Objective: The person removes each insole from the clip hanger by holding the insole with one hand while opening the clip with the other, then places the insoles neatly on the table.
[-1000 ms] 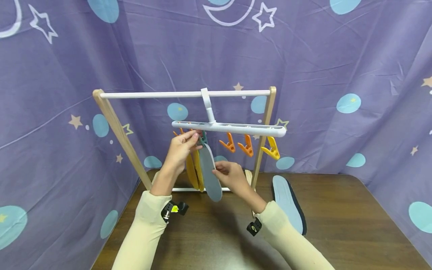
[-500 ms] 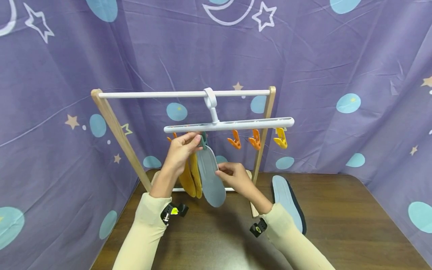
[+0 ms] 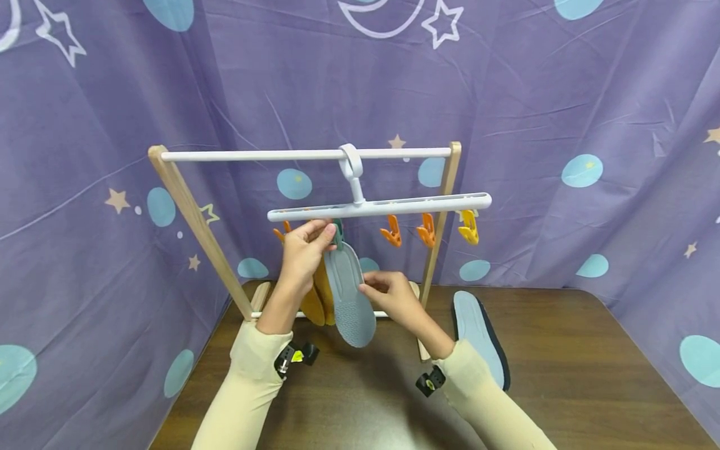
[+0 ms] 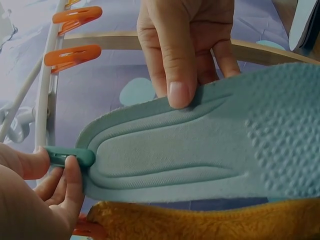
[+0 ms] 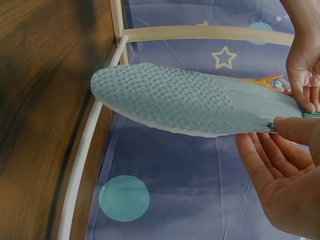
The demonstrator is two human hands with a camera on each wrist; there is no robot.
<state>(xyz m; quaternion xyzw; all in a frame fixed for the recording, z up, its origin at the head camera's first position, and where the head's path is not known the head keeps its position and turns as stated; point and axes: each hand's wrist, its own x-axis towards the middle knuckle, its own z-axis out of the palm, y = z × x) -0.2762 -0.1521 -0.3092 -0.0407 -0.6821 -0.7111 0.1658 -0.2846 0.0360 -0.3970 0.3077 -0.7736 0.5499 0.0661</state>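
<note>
A light blue-grey insole [image 3: 352, 300] hangs heel end up below the white hanger [image 3: 419, 204], its dimpled toe end lowest. My left hand [image 3: 300, 256] pinches the green clothes peg [image 4: 75, 157] at the insole's top edge, as the left wrist view shows. With thumb and fingers, my right hand [image 3: 394, 295] pinches the insole's right edge about midway down. Behind the insole and partly hidden by my left hand hang yellow-brown fuzzy insoles [image 3: 325, 294].
Two orange pegs [image 3: 426, 230] and a yellow peg [image 3: 469, 227] dangle from the hanger's right half. The hanger hooks over the white bar [image 3: 253, 155] of a wooden rack [image 3: 197, 219]. Another blue-grey insole with a dark edge [image 3: 479, 337] lies on the brown table [image 3: 562, 362] at right.
The hanger has swung round so its right end is further right and slightly higher. The blue-grey insole has turned to show its face. Both hands keep their pinch.
</note>
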